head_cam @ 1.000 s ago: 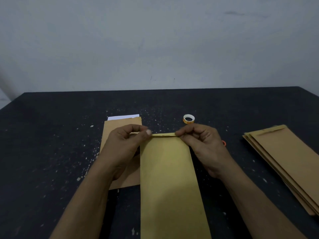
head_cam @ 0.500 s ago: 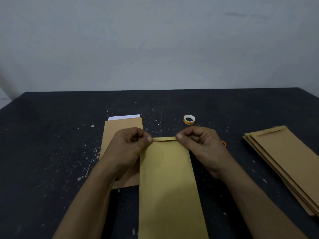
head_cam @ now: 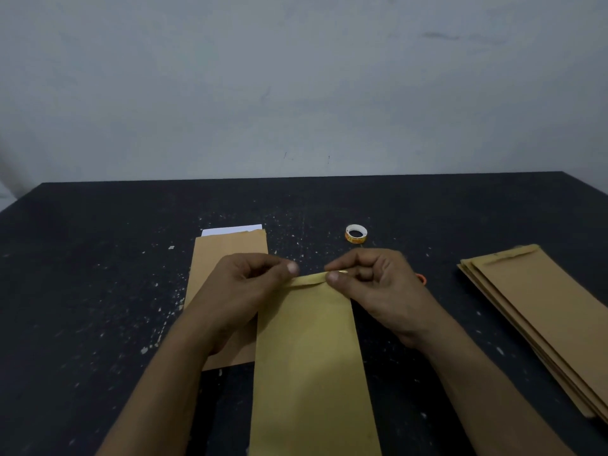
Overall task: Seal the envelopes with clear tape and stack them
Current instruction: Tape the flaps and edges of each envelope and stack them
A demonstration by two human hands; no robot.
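**Both hands pinch the flap end of one envelope**

A long yellow-brown envelope (head_cam: 309, 357) lies lengthwise in the middle of the black table (head_cam: 98, 258), its near end running out of the bottom of the view. Its far end is a narrow folded flap (head_cam: 311, 278), raised slightly off the table.

The left hand (head_cam: 243, 291) has its fingers curled, with thumb and forefinger pinching the left corner of that flap. The right hand (head_cam: 371, 284) is curled the same way and pinches the right part of the flap between thumb and forefinger (the thumbnail sits right on the fold).

Under the left wrist lies a second envelope (head_cam: 227, 255), flat and partly covered by the held one, with a strip of white paper (head_cam: 230, 230) showing past its far edge. A small roll of tape (head_cam: 356, 233) sits on the table just beyond the right hand, apart from it. A bit of something orange (head_cam: 422, 278) peeks out behind the right hand; what it is cannot be told. A fanned stack of envelopes (head_cam: 539, 311) lies at the right side of the table, well apart from both hands.
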